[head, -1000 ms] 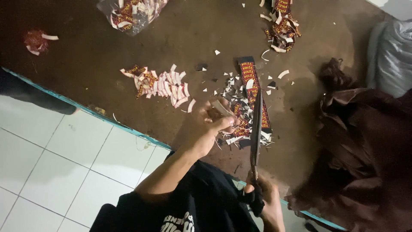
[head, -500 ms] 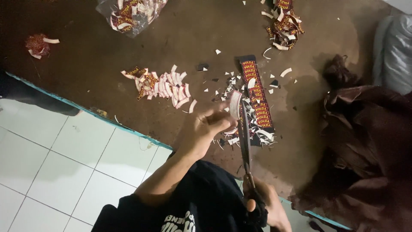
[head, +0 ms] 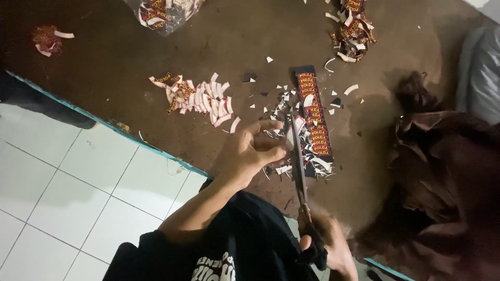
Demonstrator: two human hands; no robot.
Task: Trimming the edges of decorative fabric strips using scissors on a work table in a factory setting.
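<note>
We see our left hand (head: 252, 151) near frame centre, fingers curled w/ thumb and fingertips pinched on a small pale label piece (head: 289, 136) right at the scissor blades. Our right hand (head: 325, 247) sits at approx 5 o'clock from the left, low in frame, fingers wrapped shut thru the dark handles of the scissors (head: 299, 169); blur there, so exact finger placement we can't tell. Blades run up toward 12 o'clock, tip beside the left fingertips; looks nearly closed, but how far open we can't say for sure.

Just at 2 o'clock of the left hand lies a long dark label strip (head: 314, 117) w/ red-yellow print, flat on the brown floor (head: 104, 78), small white scraps (head: 284, 101) scattered around its lower end. At 10 o'clock, a row of cut labels (head: 198, 99), pale backs mostly up. Further out: clear bag of labels (head: 161, 10) at 11 o'clock by top edge, another scrap heap (head: 351, 23) at 1 o'clock, small red clump (head: 47, 39) far at 10 o'clock. Brown cloth pile (head: 448, 182) at 3 o'clock. White tiles (head: 62, 198) at 8 o'clock, past a teal edge.
</note>
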